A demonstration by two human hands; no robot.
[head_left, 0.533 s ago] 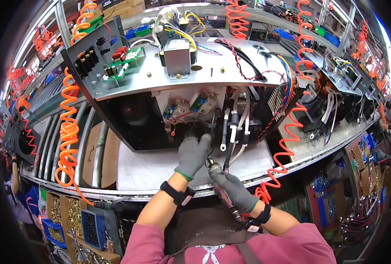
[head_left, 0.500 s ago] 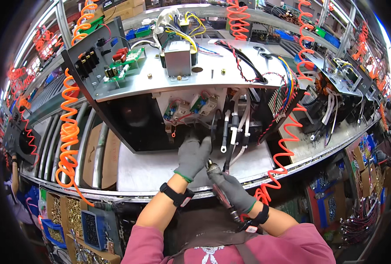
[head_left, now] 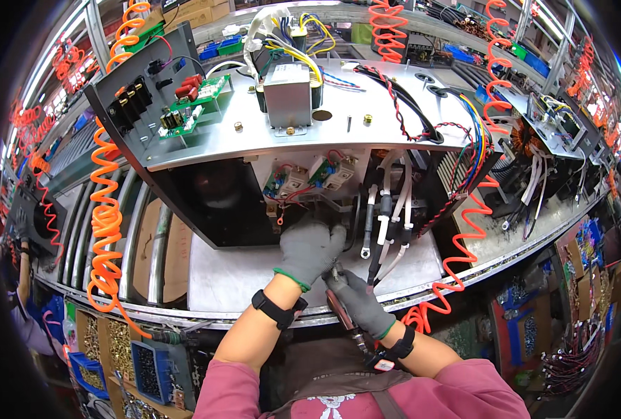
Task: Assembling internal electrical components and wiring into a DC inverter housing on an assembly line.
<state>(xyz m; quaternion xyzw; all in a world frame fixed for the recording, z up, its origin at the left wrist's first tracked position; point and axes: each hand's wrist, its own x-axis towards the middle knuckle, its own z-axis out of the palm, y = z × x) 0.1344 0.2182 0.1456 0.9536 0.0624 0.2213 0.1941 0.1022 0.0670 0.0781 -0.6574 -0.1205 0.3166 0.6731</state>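
Observation:
My left hand point(head_left: 307, 253), in a grey glove, is at the open front of a metal equipment chassis point(head_left: 216, 150). Its fingers look curled; what they hold, if anything, is hidden. In my right hand point(head_left: 365, 307), also gloved, is a slim power screwdriver point(head_left: 342, 314) with a reddish body. It slants up and left, its tip close beside my left hand. Above the hands sit two small white and green modules point(head_left: 337, 174) on the inner panel. A red ring terminal point(head_left: 280, 220) hangs left of them. White cables point(head_left: 401, 188) with ring lugs dangle on the right.
On the chassis top are a transformer point(head_left: 288, 98) and a green circuit board point(head_left: 193, 105). Orange coiled hoses point(head_left: 106, 216) hang at both sides. Metal rollers point(head_left: 132, 234) lie left. Blue bins point(head_left: 150, 373) hold fasteners below. Another chassis point(head_left: 541, 133) stands right.
My right hand has moved slightly left, bringing the screwdriver tip up against the left hand's side. My left hand looks more curled. The chassis appears a little larger, shifted in the view.

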